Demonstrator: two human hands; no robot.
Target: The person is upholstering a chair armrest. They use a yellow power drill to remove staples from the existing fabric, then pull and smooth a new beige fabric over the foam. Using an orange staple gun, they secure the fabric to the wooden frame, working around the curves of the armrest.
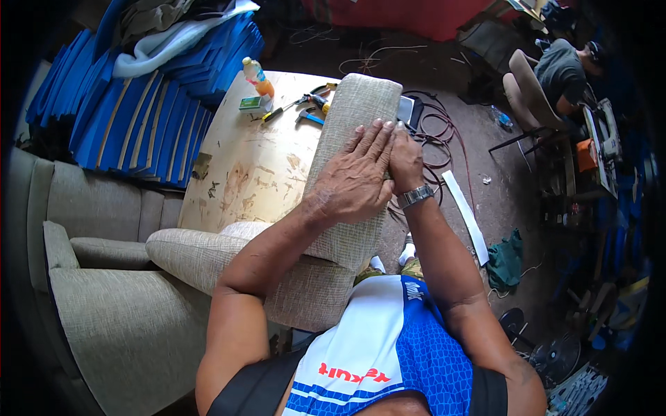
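A long armrest covered in beige woven fabric stretches across the near part of the wooden table, part of a larger upholstered piece. My left hand lies flat on its top, fingers extended and pointing away from me. Beside it, my right hand, with a metal watch on the wrist, is closed at the armrest's right edge, its thumb side against the left fingertips. Whatever those curled fingers grip is hidden; a dark and white object shows just beyond them.
On the wooden table are a bottle of orange drink, a green-and-white box and a blue-headed hammer. Blue panels are stacked at far left, beige sofas nearer. Reddish hoses coil rightward; a person sits beyond.
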